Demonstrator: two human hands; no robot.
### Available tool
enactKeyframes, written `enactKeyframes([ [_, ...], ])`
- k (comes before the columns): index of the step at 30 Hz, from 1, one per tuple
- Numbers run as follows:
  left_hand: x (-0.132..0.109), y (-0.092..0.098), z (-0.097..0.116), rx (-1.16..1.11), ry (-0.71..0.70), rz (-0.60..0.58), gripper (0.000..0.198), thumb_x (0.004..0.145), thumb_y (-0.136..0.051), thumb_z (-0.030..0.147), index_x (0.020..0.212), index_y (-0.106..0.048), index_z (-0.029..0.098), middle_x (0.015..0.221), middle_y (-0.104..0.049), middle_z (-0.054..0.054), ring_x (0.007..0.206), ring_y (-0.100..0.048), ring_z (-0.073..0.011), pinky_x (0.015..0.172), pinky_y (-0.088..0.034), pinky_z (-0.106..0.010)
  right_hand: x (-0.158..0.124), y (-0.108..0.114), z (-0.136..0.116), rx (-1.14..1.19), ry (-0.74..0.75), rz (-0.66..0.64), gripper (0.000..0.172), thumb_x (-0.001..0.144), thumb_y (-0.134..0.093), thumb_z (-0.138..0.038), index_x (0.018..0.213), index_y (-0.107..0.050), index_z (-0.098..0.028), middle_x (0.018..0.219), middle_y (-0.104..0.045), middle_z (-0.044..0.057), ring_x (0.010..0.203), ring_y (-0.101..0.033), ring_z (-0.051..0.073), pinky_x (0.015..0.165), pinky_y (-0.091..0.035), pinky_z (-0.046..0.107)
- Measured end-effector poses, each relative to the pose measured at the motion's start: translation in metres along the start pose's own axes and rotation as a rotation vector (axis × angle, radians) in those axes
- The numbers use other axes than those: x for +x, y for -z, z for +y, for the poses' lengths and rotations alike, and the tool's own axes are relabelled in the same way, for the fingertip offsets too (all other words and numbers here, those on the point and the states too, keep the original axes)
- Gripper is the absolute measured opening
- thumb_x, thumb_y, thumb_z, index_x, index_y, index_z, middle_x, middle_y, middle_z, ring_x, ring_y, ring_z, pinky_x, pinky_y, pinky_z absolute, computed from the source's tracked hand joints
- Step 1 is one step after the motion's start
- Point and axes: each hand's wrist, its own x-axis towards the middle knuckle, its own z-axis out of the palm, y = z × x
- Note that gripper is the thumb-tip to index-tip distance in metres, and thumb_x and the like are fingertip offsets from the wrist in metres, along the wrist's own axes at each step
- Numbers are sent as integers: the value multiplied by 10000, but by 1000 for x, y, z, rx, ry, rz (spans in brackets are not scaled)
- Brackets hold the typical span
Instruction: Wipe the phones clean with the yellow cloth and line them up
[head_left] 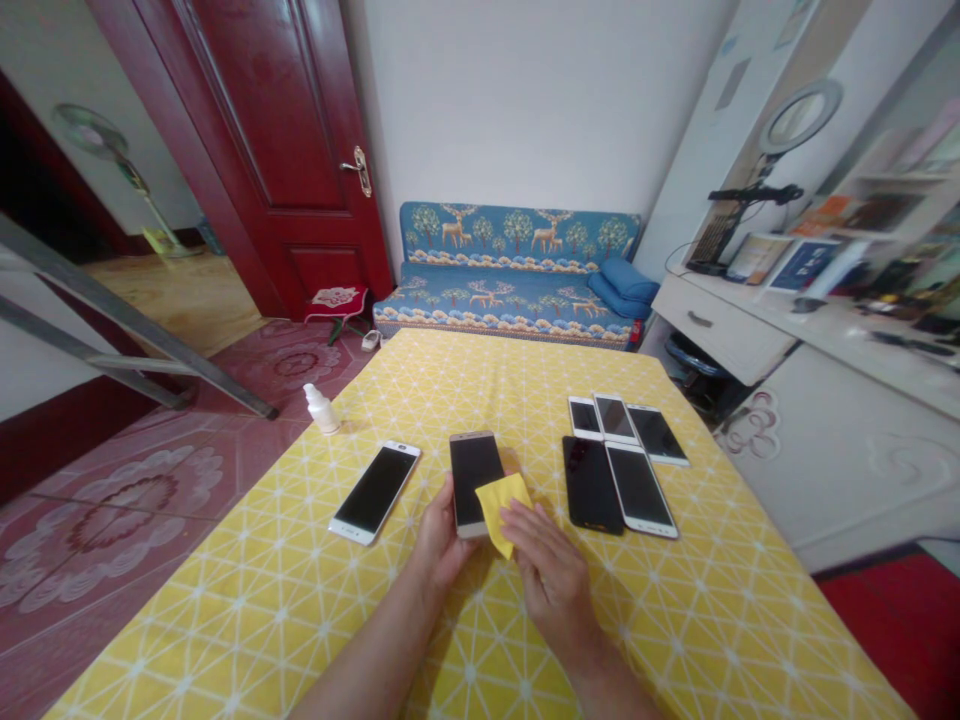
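Observation:
My left hand (444, 535) is wrapped round the lower left side of a gold-edged smartphone (474, 470), which is tilted up over the table with its dark screen towards me. A small yellow cloth (501, 500) is pinched in my right hand (551, 560) and lies against the lower right of that screen. The cloth covers part of the phone's right edge. To the left a white smartphone (375, 492) rests flat, screen up. On the right lie several more phones, among them a black smartphone (592, 485) and a white-framed smartphone (643, 490).
A white pump bottle (321, 410) stands at the left edge of the yellow patterned tablecloth (480, 380). Beyond the table is a blue sofa (517, 285). A white desk (750, 310) stands at right, and a metal ladder-like frame (150, 340) at left.

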Motion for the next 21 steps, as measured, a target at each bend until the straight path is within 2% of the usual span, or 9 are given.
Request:
enactKeyframes([
  [2,3,5,-1,45,-49,75,346,907,-492,330,1077,-625,59,960,-719,-148,855,-689,-239,823,-532,-361,-2,1,4,28,-49,54,439,849,-461,-7,1186,-622,-236,1222,-654,56,1210,-558,214,1034,-460,456],
  [4,4,7,-3,110,-80,90,283,879,-545,306,1034,-637,87,936,-720,-130,822,-687,-236,806,-532,-366,-3,1,4,64,-82,82,441,858,-455,-18,1196,-621,-246,1244,-640,55,1213,-556,211,1003,-493,423],
  [9,-2,1,-7,317,-142,15,292,817,-634,325,1037,-657,135,947,-722,-101,866,-673,-239,830,-506,-352,-2,-1,-2,91,-111,101,454,870,-455,-31,1234,-607,-257,1288,-611,54,1212,-557,203,996,-500,384],
  [12,-4,-3,-9,432,-146,-32,327,811,-636,353,1059,-674,143,1032,-715,-108,951,-655,-253,878,-473,-355,-1,1,-1,73,-122,139,435,878,-461,-44,1230,-616,-247,1299,-603,63,1222,-548,208,1008,-487,382],
  [17,-4,-3,-12,631,-158,-73,358,793,-659,306,1117,-689,157,1082,-716,-90,1032,-624,-257,955,-398,-347,0,8,6,73,-224,263,364,902,-472,-109,1197,-645,-235,1312,-591,79,1219,-550,232,1015,-472,410],
  [21,-9,-8,-10,806,-130,-166,348,811,-636,297,1120,-695,148,1061,-724,-80,1020,-620,-258,964,-373,-333,0,13,6,188,-365,411,309,912,-493,-196,1176,-653,-216,1270,-622,94,1168,-587,248,979,-489,428],
])
